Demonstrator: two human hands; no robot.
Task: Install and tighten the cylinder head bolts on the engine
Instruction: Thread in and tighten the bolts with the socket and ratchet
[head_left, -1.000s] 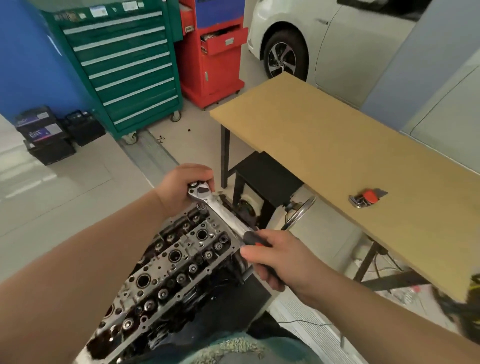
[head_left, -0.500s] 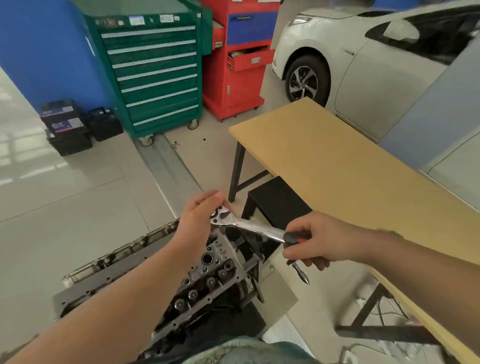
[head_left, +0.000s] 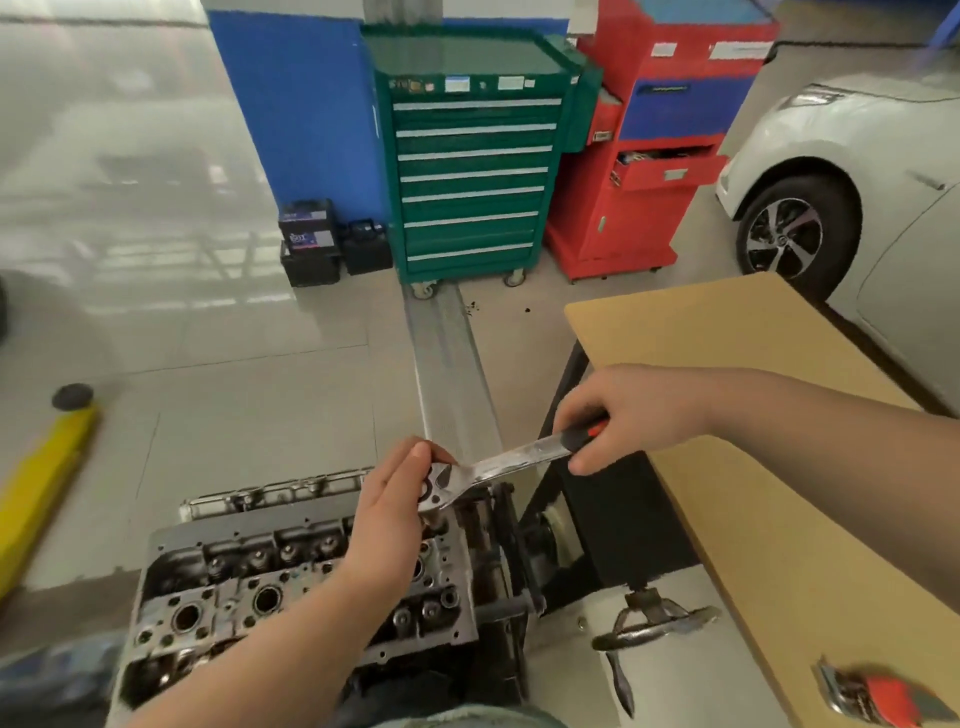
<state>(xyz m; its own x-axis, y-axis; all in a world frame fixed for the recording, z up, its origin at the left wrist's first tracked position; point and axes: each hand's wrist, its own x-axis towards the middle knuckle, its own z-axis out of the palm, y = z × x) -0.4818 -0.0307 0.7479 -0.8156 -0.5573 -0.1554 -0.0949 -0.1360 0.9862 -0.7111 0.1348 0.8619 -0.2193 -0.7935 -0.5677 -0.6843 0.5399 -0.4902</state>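
Observation:
The grey metal cylinder head (head_left: 291, 597) sits on its stand at the lower left, with round holes along the top. A chrome ratchet wrench (head_left: 498, 465) stands over its far right end. My left hand (head_left: 395, 509) holds the ratchet's head from the left, thumb up against it. My right hand (head_left: 628, 415) grips the black and red handle, out to the right over the table's edge. The bolt under the ratchet head is hidden.
A tan wooden table (head_left: 779, 493) runs along the right, with a red-handled tool (head_left: 867, 693) near its front. Behind stand a green tool cabinet (head_left: 472, 171), a red cabinet (head_left: 660, 156) and a white car (head_left: 852, 171). A yellow lift arm (head_left: 36, 483) lies left.
The ratchet handle has swung further away from me and to the right with my right hand. My left hand stayed on the ratchet head. The view has turned left.

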